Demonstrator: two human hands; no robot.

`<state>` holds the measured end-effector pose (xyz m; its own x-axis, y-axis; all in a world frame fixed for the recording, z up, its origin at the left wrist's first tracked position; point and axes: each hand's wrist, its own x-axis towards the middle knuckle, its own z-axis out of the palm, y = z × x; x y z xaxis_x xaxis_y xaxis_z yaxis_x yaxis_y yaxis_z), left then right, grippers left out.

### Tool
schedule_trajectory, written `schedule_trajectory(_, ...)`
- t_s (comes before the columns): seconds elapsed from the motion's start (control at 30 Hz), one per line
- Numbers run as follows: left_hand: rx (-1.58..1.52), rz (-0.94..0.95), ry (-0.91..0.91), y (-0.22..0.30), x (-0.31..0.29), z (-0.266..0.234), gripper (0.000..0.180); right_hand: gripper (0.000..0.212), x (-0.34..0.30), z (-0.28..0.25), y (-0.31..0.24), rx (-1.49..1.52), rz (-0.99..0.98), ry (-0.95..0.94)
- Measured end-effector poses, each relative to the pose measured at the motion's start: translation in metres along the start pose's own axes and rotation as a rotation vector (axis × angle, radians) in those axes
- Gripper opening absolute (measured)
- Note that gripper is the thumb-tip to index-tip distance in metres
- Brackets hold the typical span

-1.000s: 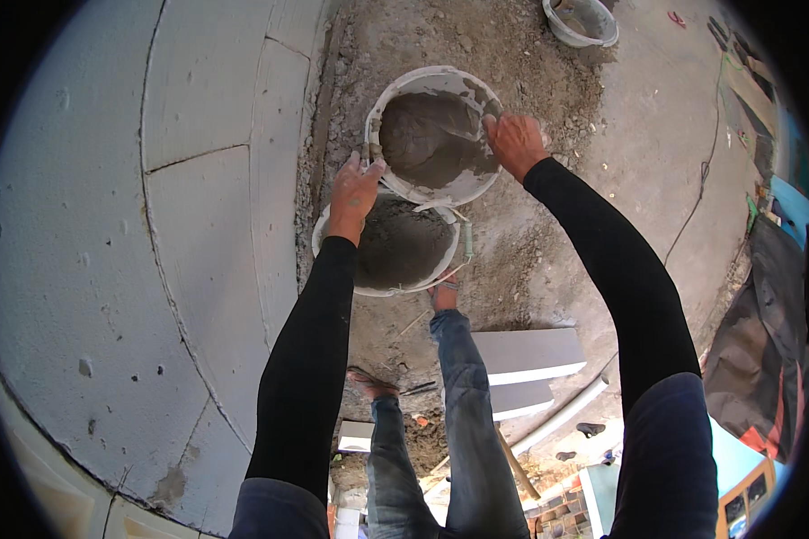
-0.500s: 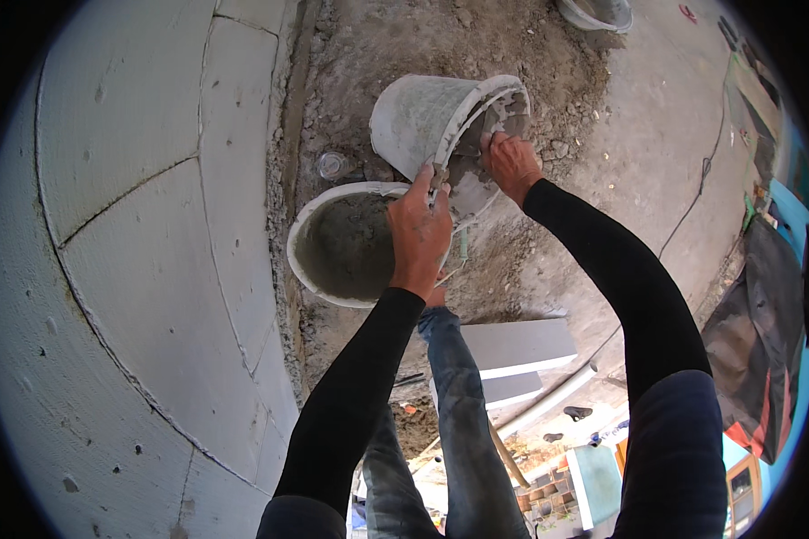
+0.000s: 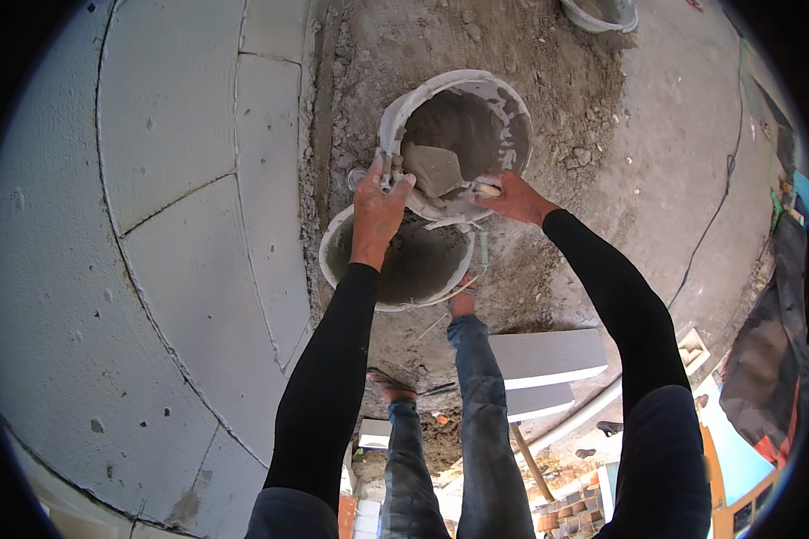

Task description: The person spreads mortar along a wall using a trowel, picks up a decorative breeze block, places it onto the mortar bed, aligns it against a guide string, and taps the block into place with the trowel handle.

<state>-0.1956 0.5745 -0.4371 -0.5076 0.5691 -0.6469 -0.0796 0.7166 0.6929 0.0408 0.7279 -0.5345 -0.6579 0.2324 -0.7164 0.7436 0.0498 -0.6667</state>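
Note:
A whitish, mortar-crusted bucket (image 3: pixel 389 126) sits with its mouth facing up, wet grey mortar (image 3: pixel 454 117) inside it. My left hand (image 3: pixel 379 216) is closed on the bucket's near left rim. In my right hand (image 3: pixel 520 201), at the near right rim, is the pale handle of a trowel (image 3: pixel 434 171). Its broad grey blade lies inside the bucket against the mortar. Just nearer to me, a second round bucket (image 3: pixel 334 235) stands with grey mortar in it, partly covered by my left hand and forearm.
On the left runs a pale block wall (image 3: pixel 175 260). Another bucket (image 3: pixel 602 22) stands at the far right. White blocks (image 3: pixel 553 355) lie right of my legs, beside a pale pipe (image 3: pixel 571 415). A dark cable (image 3: pixel 731 162) crosses the concrete on the right.
The far bucket, tilted on its side before, has turned upright. My right hand has moved from inside its mouth to the near rim, and the trowel now shows.

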Motion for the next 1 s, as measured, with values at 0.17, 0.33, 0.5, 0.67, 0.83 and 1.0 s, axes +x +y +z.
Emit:
schedule_trajectory(0.17,-0.362,-0.090,0.212,-0.024,-0.078,-0.064,0.107,0.051,-0.076,0.003,-0.089,0.206,-0.063,-0.007)
schedule_trajectory(0.33,0.171,-0.204,0.198,-0.100,-0.317,-0.066,0.060,0.054,-0.111,0.011,-0.077,-0.049,-0.280,0.299)
schedule_trajectory(0.5,0.744,-0.242,-0.100,-0.151,-0.541,-0.113,0.035,0.059,-0.132,-0.011,-0.057,-0.125,-0.154,0.258)
schedule_trajectory(0.67,0.498,-0.654,0.240,-0.187,-0.722,-0.149,0.044,0.047,-0.247,-0.014,-0.207,-0.305,-0.257,0.312)
schedule_trajectory(0.83,0.546,-0.567,0.427,-0.286,-0.817,-0.153,0.046,0.045,-0.351,0.029,-0.288,-0.148,-0.609,0.527)
schedule_trajectory(1.0,0.285,-0.696,0.749,-0.284,-0.871,-0.137,0.046,0.035,-0.457,0.098,-0.370,-0.095,-0.488,0.462)
